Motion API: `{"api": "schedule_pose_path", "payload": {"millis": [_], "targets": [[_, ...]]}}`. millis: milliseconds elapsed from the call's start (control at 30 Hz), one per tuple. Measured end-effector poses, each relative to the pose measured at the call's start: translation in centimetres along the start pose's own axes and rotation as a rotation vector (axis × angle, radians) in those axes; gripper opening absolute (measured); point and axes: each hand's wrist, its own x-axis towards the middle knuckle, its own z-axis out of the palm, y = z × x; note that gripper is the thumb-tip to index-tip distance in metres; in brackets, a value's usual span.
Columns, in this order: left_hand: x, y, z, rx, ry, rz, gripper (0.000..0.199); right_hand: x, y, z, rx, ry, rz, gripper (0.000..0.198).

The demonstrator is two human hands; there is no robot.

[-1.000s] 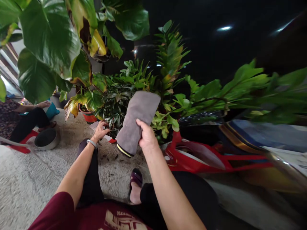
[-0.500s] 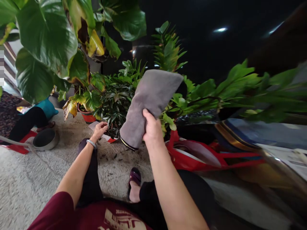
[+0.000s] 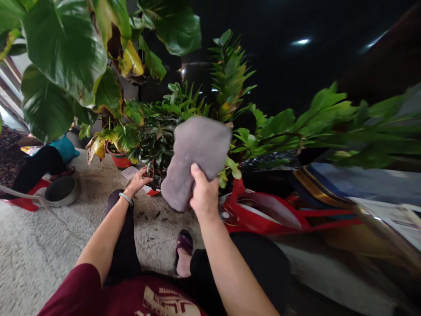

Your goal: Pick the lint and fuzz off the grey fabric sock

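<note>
Foliage (image 3: 157, 134) blocks the way ahead — nearer, the floor (image 3: 154, 239) offers room.

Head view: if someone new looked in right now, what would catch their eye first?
Probably the grey cloth-like piece near the centre, gripped in the right hand in front of the plants. Next, the big glossy leaves at upper left, and the bright red bag right of the right hand. The left hand, with a bangle at its wrist, is by the dark-leaved plant.
</note>
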Motion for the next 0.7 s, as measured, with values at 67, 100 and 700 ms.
{"api": "schedule_pose_path", "payload": {"millis": [67,100,700], "targets": [[0.0,-0.3,0.0,0.021,0.026,0.001,0.067,2.3,-0.2,1.7,0.09,-0.001,0.025,0.044],[0.0,-0.5,0.0,0.042,0.038,0.011,0.068,2.8,0.3,2.0,0.108,-0.017,0.091,0.042],[0.1,-1.3,-0.1,0.156,0.119,0.096,0.069,2.5,-0.4,1.3,0.236,-0.093,0.191,0.033]]}}
